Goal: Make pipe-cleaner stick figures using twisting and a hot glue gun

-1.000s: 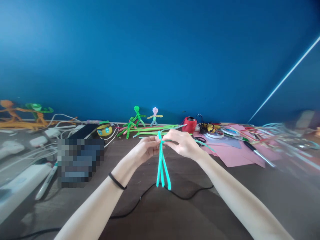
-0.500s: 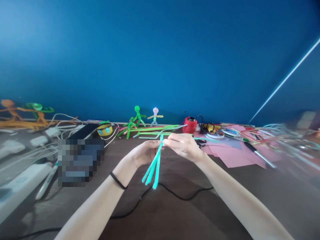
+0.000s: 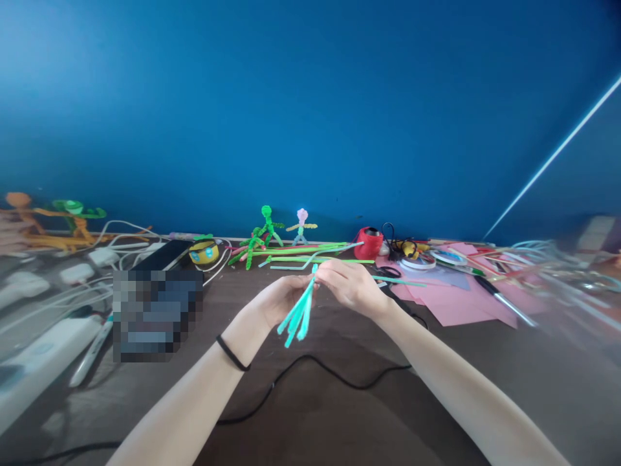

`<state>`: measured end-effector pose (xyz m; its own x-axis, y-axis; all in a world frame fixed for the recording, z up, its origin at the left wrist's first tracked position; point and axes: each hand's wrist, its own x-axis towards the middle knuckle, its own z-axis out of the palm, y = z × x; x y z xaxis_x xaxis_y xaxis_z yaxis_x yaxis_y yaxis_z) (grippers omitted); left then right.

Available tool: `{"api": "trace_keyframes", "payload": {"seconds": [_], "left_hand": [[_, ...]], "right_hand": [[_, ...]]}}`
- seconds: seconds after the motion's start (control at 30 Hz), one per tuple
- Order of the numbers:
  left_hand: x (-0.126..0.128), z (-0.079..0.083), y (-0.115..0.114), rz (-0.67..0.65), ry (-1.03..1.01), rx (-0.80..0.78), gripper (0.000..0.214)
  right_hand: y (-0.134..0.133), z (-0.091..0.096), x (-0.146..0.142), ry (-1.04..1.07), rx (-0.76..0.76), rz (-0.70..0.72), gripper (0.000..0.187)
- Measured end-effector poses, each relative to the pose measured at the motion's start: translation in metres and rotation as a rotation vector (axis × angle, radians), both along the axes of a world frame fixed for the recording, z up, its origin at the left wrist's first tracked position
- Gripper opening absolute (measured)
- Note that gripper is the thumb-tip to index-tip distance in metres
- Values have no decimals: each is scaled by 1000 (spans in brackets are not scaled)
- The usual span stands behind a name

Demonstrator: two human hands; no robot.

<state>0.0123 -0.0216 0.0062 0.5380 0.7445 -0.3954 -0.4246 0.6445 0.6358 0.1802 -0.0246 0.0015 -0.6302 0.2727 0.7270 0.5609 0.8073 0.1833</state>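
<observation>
Free ends of our teal pipe-cleaner bundle (image 3: 297, 314) have lifted versus half a second ago, and the loose teal strand (image 3: 402, 280) right of it sits lower. Bundle is up off the table (image 3: 330, 427), between both hands, ends fanned down-left, short tip poking up above the pinch. Left hand (image 3: 286, 298) grasps it just below that tip, some fingers hidden; right hand (image 3: 352, 288) pinches at the same spot from the other side. Can't tell whether the right fingertips grip stems, strand or both.

Our read: we're mid-wrap, winding the strand around the gathered top. Next turn calls for a firm left pinch and steady tension on the strand.

Surface is dark wood-look. Black cord (image 3: 334, 367) runs nearer us than the bundle. Behind the bundle: green pipe cleaners (image 3: 320, 250), green figure (image 3: 266, 223), pink-headed figure (image 3: 301, 223). Right of it: red spool (image 3: 370, 243), pink paper (image 3: 456, 304), pen (image 3: 502, 301). Left of it: yellow roll (image 3: 204, 252), pixelated dark block (image 3: 158, 317), power strip (image 3: 46, 353). Far left, a blurred shape (image 3: 10, 234), maybe another person's hand. Blue wall (image 3: 310, 116) backs everything.
</observation>
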Motion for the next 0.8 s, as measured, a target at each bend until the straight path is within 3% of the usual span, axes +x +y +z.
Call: {"api": "trace_keyframes", "payload": {"seconds": [0.1, 0.3, 0.57, 0.8], "left_hand": [[2, -1, -1, 5, 22, 18, 13], [6, -2, -5, 77, 29, 245, 6], [9, -7, -4, 171, 132, 538, 23], [12, -10, -4, 293, 298, 858, 25]], "right_hand": [[-1, -1, -1, -21, -3, -72, 22], [-2, 1, -4, 75, -82, -139, 21], [-7, 7, -10, 331, -545, -158, 14], [-7, 15, -8, 448, -859, -76, 14]]}}
